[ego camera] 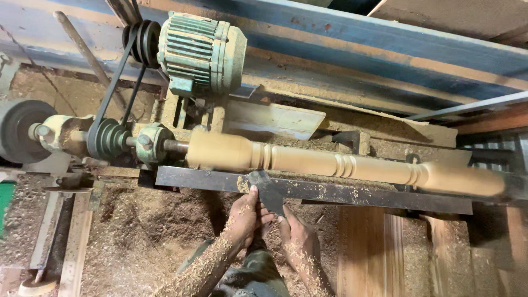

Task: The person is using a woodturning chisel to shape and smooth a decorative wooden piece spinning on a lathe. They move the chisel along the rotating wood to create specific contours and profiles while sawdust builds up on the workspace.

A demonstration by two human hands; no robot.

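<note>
**Flat steel chisel against a turned spindle**

Left hand [242,217] and right hand [297,236], both dusted with sawdust, have fingers clamped on the dark flat chisel [268,190] crossing the steel tool rest [341,192]. At twelve o'clock lies the pale, beaded wooden spindle [341,164].

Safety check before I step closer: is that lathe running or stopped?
Running, it seems: the wooden spindle looks motion-blurred, while the steel tool rest below it is sharp.

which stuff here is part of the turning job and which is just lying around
In use: left hand and right hand on the flat chisel; tool rest bar; spinning wooden spindle; green motor; drive belt.

Lying about: pale plank; sawdust; wooden strips.
</note>
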